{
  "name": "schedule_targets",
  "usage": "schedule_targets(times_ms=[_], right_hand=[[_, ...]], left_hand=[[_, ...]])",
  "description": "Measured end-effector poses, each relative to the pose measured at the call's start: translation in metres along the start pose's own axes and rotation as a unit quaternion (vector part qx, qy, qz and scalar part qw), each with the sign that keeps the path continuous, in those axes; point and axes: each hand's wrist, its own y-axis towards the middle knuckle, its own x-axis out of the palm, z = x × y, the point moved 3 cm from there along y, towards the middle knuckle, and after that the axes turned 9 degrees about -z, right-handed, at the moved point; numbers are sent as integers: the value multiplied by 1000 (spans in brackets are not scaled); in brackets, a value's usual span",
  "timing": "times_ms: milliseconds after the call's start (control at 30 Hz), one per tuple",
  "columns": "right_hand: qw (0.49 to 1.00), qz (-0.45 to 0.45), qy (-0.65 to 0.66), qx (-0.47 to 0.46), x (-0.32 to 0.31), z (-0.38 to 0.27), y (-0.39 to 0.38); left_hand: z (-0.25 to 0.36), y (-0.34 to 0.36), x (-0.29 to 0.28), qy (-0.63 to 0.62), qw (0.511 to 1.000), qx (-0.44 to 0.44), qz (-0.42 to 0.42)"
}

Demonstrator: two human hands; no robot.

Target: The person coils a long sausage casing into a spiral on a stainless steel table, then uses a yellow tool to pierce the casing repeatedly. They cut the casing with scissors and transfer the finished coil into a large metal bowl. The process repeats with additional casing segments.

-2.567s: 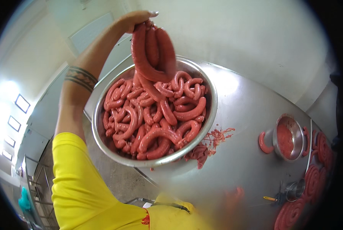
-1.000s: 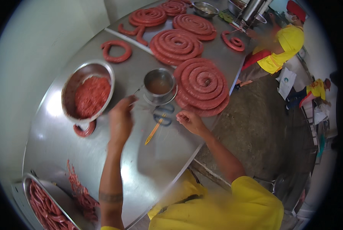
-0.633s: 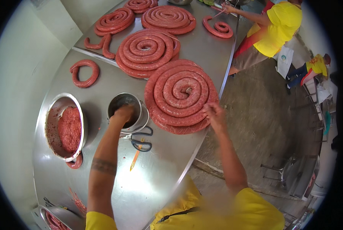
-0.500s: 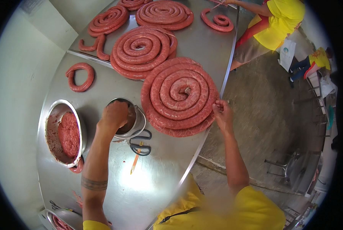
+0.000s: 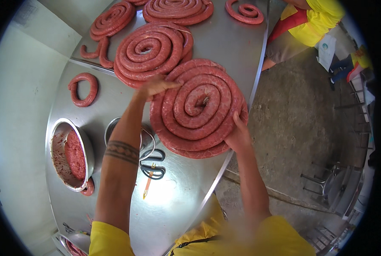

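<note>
A large spiral coil of raw sausage [image 5: 199,141] lies at the table's right edge between my two hands. My left hand [image 5: 156,87] reaches over its upper left rim, the fingers stretched out and touching it. On the opposite side, my right hand [image 5: 239,135] grips the coil's outer turn, with the thumb on top and the other fingers mostly hidden. Beneath my left forearm stands a metal pot [image 5: 147,141] with a wire handle, partly covered. Black-handled scissors [image 5: 153,172] and a thin orange tool [image 5: 147,187] lie beside it.
More sausage coils [image 5: 152,49] rest farther up the metal table [image 5: 173,200]. A steel bowl of ground meat [image 5: 88,155] and a small sausage ring [image 5: 84,101] are at the left. At the upper right stands a person in yellow [image 5: 316,25]; a stool [image 5: 327,183] is below.
My left hand has come out of the pot and moved up to the coil's upper left rim. My right hand has shifted slightly down and taken a fuller grip on the coil's right edge.
</note>
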Motion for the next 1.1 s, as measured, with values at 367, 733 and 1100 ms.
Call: schedule_targets(times_ms=[367,733,1100], right_hand=[[997,72,-13,-35,23,-2,32],[967,-11,-144,208,133,-12,-122],[804,-330,-138,476,224,268,-126]], left_hand=[[34,-13,62,-395,896,-33,-200],[60,-299,138,-261,960,99,-34],[-109,-564,167,-349,868,47,351]])
